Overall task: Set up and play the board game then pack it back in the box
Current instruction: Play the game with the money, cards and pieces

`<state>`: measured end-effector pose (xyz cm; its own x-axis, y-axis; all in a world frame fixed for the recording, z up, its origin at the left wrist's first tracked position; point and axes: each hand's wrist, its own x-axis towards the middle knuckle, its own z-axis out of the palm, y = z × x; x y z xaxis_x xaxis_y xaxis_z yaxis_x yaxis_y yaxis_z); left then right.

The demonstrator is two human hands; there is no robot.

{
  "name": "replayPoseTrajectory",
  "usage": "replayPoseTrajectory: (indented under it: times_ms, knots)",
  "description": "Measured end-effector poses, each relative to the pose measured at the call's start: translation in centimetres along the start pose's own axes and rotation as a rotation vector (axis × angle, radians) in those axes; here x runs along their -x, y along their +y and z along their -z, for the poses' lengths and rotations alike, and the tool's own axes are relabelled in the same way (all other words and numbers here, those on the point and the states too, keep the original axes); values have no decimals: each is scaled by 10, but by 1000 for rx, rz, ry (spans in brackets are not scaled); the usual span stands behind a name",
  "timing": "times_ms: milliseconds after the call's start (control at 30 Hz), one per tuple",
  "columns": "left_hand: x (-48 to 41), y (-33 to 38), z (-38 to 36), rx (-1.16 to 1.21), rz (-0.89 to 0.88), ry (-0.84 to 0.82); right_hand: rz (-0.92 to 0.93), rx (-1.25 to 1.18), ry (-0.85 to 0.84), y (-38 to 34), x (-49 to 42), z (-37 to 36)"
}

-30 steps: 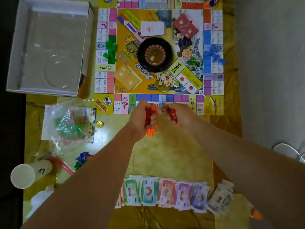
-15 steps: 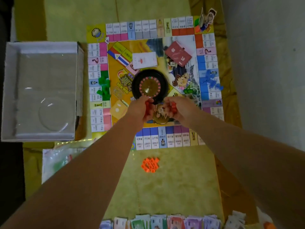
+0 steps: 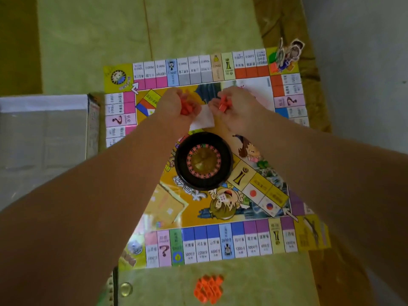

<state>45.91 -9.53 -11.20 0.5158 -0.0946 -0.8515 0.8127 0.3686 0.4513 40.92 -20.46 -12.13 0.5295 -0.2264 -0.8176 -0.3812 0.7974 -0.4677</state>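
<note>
The colourful game board [image 3: 198, 246] lies flat on a yellow-green cloth, with a black roulette wheel [image 3: 203, 161] at its middle. Both my hands are stretched out over the board's far half. My left hand [image 3: 176, 104] grips a cluster of red plastic pieces [image 3: 187, 107]. My right hand [image 3: 236, 104] holds more red pieces [image 3: 223, 103]. A white card [image 3: 204, 118] lies between and under the hands. A small pile of orange pieces [image 3: 208, 289] sits on the cloth near me. A white die [image 3: 223, 197] rests on the board below the wheel.
The open white box [image 3: 44, 138] with a clear insert stands left of the board. Cardboard character standees [image 3: 288, 54] stand on the board's far right corner. A gold coin [image 3: 126, 289] lies on the cloth at the near left. Grey floor runs along the right.
Both hands, still holding red pieces, have moved away from me, from the near board edge past the roulette wheel to the far half. The orange pile stays on the cloth.
</note>
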Motion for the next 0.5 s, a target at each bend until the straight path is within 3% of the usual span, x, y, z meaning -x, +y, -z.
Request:
replayPoseTrajectory:
  times_ms: [500]
  knots:
    - [-37, 26, -33, -23, -93, -12, 68, -57, -3, -19, -36, -37]
